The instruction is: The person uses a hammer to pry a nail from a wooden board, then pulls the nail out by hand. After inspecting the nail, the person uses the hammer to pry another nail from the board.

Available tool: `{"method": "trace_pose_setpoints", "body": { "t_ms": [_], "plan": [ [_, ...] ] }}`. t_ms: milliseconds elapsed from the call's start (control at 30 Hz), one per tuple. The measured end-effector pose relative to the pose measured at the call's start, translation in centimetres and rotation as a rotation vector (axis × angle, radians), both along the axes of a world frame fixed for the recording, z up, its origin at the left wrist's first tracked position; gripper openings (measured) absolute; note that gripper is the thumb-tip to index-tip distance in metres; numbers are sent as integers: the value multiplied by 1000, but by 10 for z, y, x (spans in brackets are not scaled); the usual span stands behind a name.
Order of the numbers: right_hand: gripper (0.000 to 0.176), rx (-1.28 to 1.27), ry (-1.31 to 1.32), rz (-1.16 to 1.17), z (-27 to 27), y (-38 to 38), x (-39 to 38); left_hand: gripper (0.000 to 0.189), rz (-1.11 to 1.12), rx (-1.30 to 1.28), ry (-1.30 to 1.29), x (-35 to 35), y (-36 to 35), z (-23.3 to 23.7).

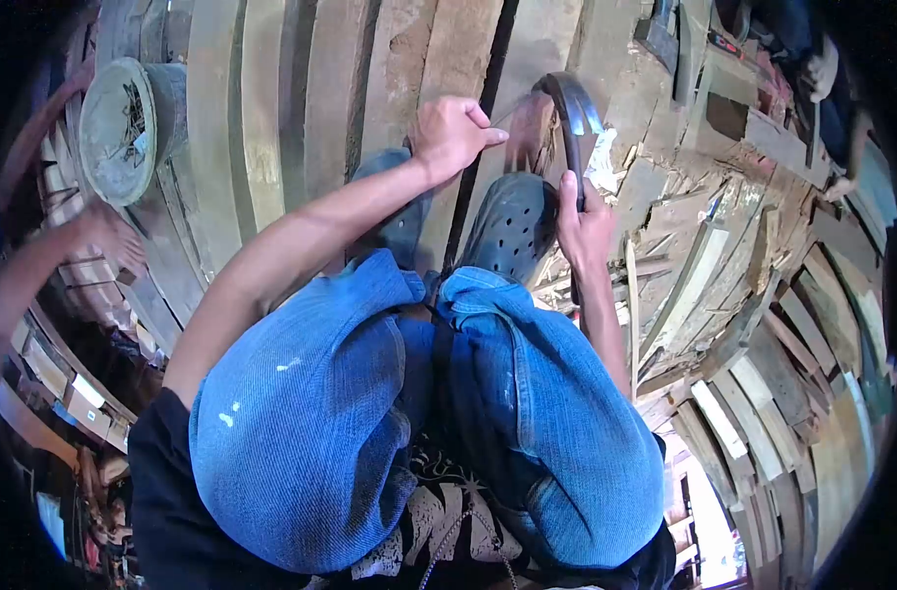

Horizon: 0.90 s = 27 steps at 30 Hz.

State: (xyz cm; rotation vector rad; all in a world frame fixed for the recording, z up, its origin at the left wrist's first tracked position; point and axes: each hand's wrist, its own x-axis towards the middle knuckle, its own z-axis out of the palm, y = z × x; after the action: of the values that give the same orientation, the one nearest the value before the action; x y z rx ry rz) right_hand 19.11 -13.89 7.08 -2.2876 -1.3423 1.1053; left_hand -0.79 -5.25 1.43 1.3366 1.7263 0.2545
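My left hand [453, 136] is above the wooden planks [389, 74], over the toe of one shoe. Its fingers are curled and its thumb and forefinger meet in a pinch, pointing right; what they hold is too small to make out. My right hand [584, 224] is wrapped round a long dark tool with a curved, shiny metal part [570, 103], held upright beside the other shoe [512, 226]. A crumpled white scrap [602, 160] lies just right of the tool.
A round bucket [117, 187] holding nails stands at the upper left, near another person's bare foot [119, 241]. A hammer [657, 41] lies at the upper right. Another person's hand [822, 74] shows beyond it. Stacked wood pieces [763, 393] and splinters cover the right side.
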Motion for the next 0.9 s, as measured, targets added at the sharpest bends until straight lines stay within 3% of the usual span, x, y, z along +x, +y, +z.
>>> {"method": "trace_pose_setpoints", "body": {
  "t_ms": [200, 267, 400, 433, 533, 900],
  "plan": [
    [47, 81, 201, -214, -6, 3, 5, 27, -12, 50, -145, -11, -3, 2],
    [46, 85, 259, -253, -2, 13, 11, 22, 31, 166, -312, -15, -5, 5],
    [48, 243, -9, -163, 10, 47, 13, 21, 45, 329, -408, -18, 3, 59],
    [38, 187, -55, -144, 15, 59, 13, 18, 23, 403, -427, -18, 7, 76],
    [36, 349, -172, -95, 10, 86, -1, 19, 6, 615, -535, -16, 16, 108],
    [32, 348, -180, -39, -31, 110, -39, 16, -112, 739, -639, -37, 25, 154]
  ]
}}
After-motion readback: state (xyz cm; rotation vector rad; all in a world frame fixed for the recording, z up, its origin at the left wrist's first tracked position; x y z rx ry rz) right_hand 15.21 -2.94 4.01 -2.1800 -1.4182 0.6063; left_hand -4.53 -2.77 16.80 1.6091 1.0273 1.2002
